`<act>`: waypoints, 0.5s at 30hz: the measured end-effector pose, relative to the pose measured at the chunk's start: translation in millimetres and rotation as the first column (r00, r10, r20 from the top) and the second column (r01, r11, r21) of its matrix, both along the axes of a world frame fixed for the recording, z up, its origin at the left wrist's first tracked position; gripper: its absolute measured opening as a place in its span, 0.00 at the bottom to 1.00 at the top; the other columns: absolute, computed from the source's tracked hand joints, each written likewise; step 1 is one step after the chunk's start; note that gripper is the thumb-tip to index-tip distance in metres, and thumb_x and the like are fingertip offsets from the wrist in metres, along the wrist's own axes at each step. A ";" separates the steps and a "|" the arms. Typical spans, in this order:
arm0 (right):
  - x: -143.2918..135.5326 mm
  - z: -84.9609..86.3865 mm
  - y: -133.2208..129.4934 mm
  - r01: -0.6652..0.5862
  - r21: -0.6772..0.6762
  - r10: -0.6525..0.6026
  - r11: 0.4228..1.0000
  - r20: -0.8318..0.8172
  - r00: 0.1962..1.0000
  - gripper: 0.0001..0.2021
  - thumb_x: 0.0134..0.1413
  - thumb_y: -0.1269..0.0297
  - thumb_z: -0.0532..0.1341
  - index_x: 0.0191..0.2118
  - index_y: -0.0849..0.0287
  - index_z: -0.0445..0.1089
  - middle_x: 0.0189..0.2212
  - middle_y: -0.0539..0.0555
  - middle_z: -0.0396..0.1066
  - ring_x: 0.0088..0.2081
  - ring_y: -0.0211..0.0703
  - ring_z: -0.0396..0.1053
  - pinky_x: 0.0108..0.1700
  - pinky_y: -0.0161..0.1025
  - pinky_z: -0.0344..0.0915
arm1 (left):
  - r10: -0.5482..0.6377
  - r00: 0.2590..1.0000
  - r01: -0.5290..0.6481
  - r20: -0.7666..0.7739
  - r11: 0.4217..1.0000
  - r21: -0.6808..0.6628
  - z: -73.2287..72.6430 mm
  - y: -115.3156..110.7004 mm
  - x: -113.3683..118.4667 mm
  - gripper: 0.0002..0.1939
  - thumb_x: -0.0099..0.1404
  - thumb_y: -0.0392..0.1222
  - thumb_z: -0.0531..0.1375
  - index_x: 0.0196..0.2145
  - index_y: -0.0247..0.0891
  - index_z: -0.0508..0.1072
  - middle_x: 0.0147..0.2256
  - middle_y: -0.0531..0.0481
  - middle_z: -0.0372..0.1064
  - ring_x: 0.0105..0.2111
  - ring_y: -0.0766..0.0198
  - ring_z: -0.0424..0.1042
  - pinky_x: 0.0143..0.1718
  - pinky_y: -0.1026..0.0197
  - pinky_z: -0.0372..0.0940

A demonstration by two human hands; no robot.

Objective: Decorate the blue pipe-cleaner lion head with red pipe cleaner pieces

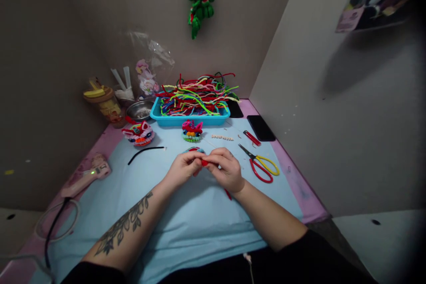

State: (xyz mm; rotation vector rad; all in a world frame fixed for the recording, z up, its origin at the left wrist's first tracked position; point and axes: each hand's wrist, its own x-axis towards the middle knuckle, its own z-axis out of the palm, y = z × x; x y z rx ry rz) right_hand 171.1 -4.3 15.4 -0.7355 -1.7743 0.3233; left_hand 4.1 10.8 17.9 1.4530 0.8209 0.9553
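Fingertips of both hands meet over the middle of the blue cloth, pinching a red pipe cleaner (204, 163). My left hand (183, 167) closes on its left side, and my right hand (226, 169) grips it from the right. A red tail end (228, 194) pokes out below my right hand. Just behind the fingers lies a partly hidden blue and red fuzzy piece (194, 149). Beyond it stands a small lion-head figure (192, 130) in pink, blue, orange and green. A white twisted strip (222, 137) lies to that figure's right.
Scissors (258, 162) with red and yellow handles and a red lighter (252, 138) lie at right, near a black phone (261, 128). A blue tray (189, 121) holds many pipe cleaners. At left are another lion head (138, 134), a black pipe cleaner (143, 151) and a pink glue gun (87, 175).
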 end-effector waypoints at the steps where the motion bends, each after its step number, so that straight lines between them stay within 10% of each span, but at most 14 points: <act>1: 0.1 0.6 1.2 0.009 -0.007 -0.009 1.000 -0.014 1.000 0.08 0.55 0.68 0.59 0.40 0.53 0.72 0.33 0.54 0.68 0.33 0.40 0.67 0.31 0.37 0.67 | 0.011 0.999 -0.010 0.046 1.000 -0.025 1.0 1.1 -1.5 0.29 0.56 0.62 0.58 0.42 0.32 0.72 0.25 0.51 0.66 0.21 0.70 0.60 0.23 0.66 0.57; 7: 3.1 -2.3 12.9 0.018 -0.091 -0.007 0.996 0.117 0.993 0.04 0.53 0.67 0.62 0.36 0.56 0.71 0.31 0.54 0.66 0.35 0.42 0.65 0.36 0.40 0.66 | 0.230 0.972 -0.229 -0.052 0.973 0.020 18.3 10.7 -27.8 0.16 0.57 0.51 0.61 0.35 0.34 0.70 0.27 0.51 0.67 0.23 0.70 0.63 0.23 0.68 0.59; 15: -8.4 -19.8 20.0 0.074 -0.082 -0.043 0.994 0.328 0.944 0.05 0.55 0.66 0.60 0.37 0.56 0.72 0.32 0.54 0.67 0.38 0.44 0.64 0.43 0.43 0.64 | 0.206 0.830 -0.085 -0.518 0.965 0.248 16.5 10.8 -46.5 0.05 0.57 0.41 0.59 0.30 0.36 0.70 0.27 0.51 0.69 0.28 0.65 0.67 0.29 0.65 0.61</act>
